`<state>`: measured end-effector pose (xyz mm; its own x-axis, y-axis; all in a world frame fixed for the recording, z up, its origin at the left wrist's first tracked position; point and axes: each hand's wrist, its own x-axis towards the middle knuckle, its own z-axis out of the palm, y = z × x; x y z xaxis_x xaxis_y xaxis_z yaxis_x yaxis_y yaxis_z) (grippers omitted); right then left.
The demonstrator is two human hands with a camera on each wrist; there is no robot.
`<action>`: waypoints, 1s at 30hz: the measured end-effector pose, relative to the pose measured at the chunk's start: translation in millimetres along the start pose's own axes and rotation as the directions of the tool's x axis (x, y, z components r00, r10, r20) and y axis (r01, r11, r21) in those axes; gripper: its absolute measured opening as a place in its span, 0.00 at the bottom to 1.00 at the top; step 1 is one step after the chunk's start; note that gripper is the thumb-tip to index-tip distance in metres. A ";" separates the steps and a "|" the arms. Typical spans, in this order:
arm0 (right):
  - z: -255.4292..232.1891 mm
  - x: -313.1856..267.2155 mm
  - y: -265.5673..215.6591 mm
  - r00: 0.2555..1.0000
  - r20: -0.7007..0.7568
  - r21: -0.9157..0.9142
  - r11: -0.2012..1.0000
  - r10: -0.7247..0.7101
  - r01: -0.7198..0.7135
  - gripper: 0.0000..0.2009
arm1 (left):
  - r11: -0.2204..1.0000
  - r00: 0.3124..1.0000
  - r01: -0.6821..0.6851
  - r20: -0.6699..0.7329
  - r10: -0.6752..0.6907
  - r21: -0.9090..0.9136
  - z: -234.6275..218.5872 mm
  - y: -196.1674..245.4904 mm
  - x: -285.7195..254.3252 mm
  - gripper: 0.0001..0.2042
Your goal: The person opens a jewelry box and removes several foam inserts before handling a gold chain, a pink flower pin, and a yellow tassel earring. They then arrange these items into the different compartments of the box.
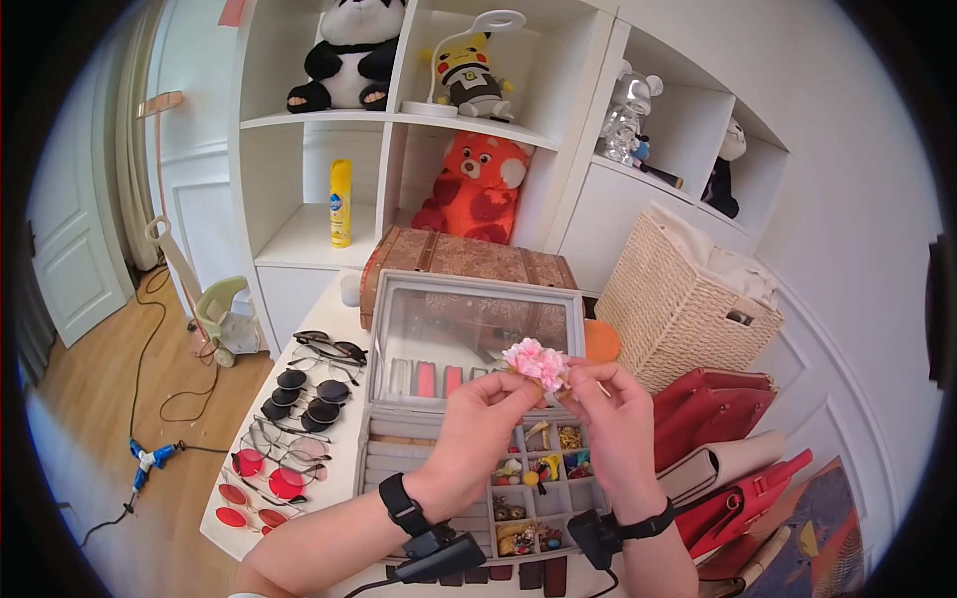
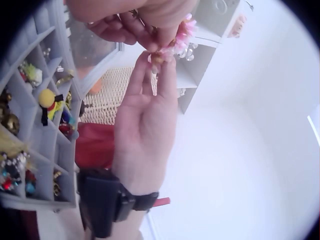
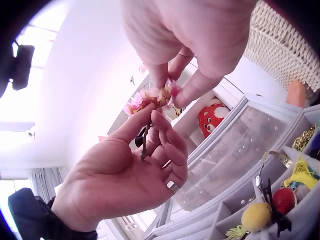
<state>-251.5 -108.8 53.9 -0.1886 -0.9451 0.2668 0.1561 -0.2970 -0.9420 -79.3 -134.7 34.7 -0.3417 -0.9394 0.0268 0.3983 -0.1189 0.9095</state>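
Both hands are raised together over the grey jewelry box (image 1: 387, 460). Between them is a pink flower hair ornament (image 1: 538, 363), its blossoms facing up. My left hand (image 1: 477, 427) pinches its left side between thumb and forefinger. On the opposite side, the thumb and fingers of my right hand (image 1: 620, 429) pinch the ornament's edge. A thin dark stem-like piece (image 3: 145, 142) hangs below the blossoms in the right wrist view, along the left palm. The left hand wears a silver ring (image 3: 172, 186). Below, the box's compartments hold earrings and small trinkets (image 1: 516, 538).
The box's clear-windowed lid (image 1: 478, 278) stands raised, with a brown patterned chest (image 1: 469, 254) behind it. Rows of sunglasses (image 1: 321, 407) lie at left. Red handbags (image 1: 713, 404) and a woven basket (image 1: 648, 299) stand at right. Shelves with plush toys (image 1: 478, 184) rise behind.
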 end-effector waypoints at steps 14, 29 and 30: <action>7.1 -5.8 -0.7 0.982 0.040 -0.103 0.977 -0.185 0.188 0.08 | 0.950 0.993 0.098 0.092 -0.074 -0.296 -4.4 -10.7 4.7 0.08; 7.0 -7.3 -4.3 0.971 0.103 -0.137 0.964 -0.214 0.227 0.11 | 0.907 0.986 0.142 0.142 -0.092 -0.396 -4.2 -9.9 4.3 0.07; 7.9 -8.1 -4.7 0.972 0.098 -0.136 0.964 -0.215 0.227 0.11 | 0.908 0.985 0.145 0.145 -0.095 -0.393 -3.9 -10.9 4.0 0.07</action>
<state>-243.0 -100.8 57.7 -0.1220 -0.8677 0.4820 -0.0244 -0.4828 -0.8754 -81.7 -138.5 23.3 -0.4979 -0.8672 0.0004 0.6467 -0.3709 0.6665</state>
